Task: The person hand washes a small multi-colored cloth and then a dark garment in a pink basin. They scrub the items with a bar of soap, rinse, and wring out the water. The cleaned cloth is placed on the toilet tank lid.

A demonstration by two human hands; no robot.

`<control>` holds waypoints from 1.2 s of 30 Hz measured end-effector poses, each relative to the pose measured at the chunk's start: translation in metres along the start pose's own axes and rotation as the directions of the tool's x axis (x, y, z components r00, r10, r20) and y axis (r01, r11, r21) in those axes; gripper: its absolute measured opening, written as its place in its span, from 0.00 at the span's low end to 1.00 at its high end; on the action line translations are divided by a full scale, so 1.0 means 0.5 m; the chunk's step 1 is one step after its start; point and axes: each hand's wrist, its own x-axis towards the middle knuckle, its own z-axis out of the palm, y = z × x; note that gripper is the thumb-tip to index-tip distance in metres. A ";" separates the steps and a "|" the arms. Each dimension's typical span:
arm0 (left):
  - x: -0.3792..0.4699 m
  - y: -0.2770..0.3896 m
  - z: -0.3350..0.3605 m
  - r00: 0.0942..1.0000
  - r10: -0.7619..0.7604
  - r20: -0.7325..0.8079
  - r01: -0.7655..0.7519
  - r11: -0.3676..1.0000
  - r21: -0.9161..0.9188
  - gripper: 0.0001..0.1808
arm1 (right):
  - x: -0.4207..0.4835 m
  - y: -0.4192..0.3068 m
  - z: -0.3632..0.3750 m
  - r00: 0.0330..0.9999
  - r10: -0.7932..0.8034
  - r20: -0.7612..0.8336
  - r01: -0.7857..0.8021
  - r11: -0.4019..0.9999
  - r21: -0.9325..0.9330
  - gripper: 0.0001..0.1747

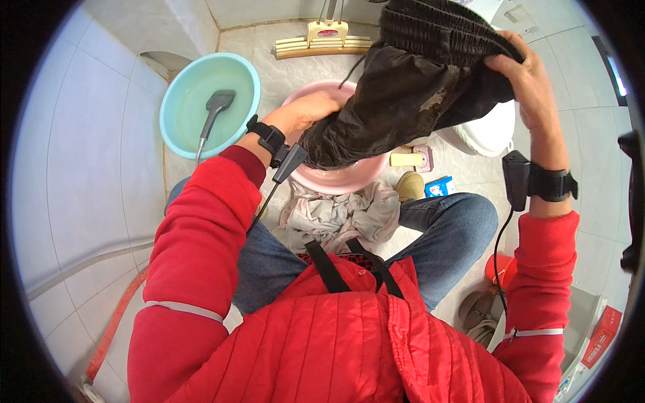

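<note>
Black trousers (403,95) with an elastic waistband stretch from a pink plastic basin (347,181) up to the top right, a pale patch on the cloth. My right hand (529,70) grips them by the waistband. At the basin, my left hand (315,111) touches the lower part of the dark cloth; its fingertips are hidden, so its hold cannot be made out. Crumpled pale wet-looking cloth (337,214) lies on the floor between my legs, against the basin. A yellow bar of soap (405,159) rests beside a pink soap dish (425,157).
At the left, a light blue basin (169,128) holds water and a grey shower head (216,111). A sponge mop (325,43) stands behind. White lidded bucket (486,133), blue packet (439,187) and red container (499,269) are on the right. A tiled wall borders the left.
</note>
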 end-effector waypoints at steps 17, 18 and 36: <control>0.036 -0.212 0.101 0.924 -0.328 -0.197 0.279 0.226 0.933 0.47 | -0.077 0.595 0.528 0.888 0.459 0.014 -0.455 0.883 -0.118 0.37; 0.050 -0.246 0.117 0.913 -0.375 -0.160 0.233 0.160 0.959 0.48 | -0.090 0.594 0.550 0.880 0.472 0.057 -0.453 0.869 -0.199 0.38; 0.179 -0.520 0.094 0.808 -0.543 -0.228 0.231 -0.062 0.971 0.39 | -0.100 0.756 0.776 0.586 0.667 0.460 -0.523 0.745 -0.413 0.53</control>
